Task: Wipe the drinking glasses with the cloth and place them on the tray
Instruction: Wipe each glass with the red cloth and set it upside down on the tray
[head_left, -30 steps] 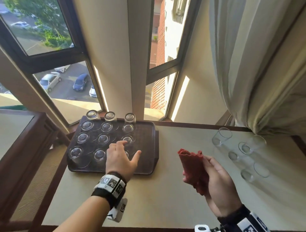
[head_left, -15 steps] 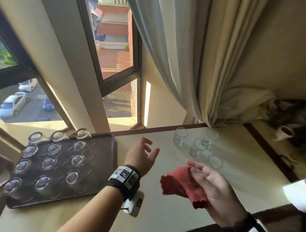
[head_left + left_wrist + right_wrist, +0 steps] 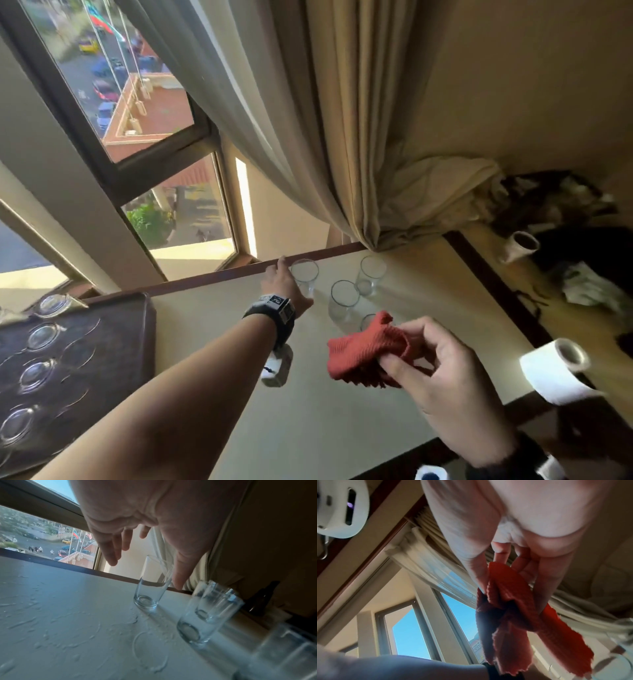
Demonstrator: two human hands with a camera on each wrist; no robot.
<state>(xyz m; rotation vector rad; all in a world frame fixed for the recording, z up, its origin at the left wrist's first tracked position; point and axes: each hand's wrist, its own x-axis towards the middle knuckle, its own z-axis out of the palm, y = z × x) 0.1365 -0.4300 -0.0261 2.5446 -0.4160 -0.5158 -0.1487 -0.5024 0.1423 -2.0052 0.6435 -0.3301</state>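
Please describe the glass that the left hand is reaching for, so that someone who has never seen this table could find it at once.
Start at the pale tabletop with its dark wooden back edge below the window. Right of the dark brown tray, some clear drinking glasses stand upright near the beige curtain. The wanted clear glass is the leftmost one, closest to the back edge, with the open left hand around it.

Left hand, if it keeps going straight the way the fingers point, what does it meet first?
Most likely the nearest upright glass: the left hand is spread just above it, fingers and thumb either side. Contact isn't clear yet.
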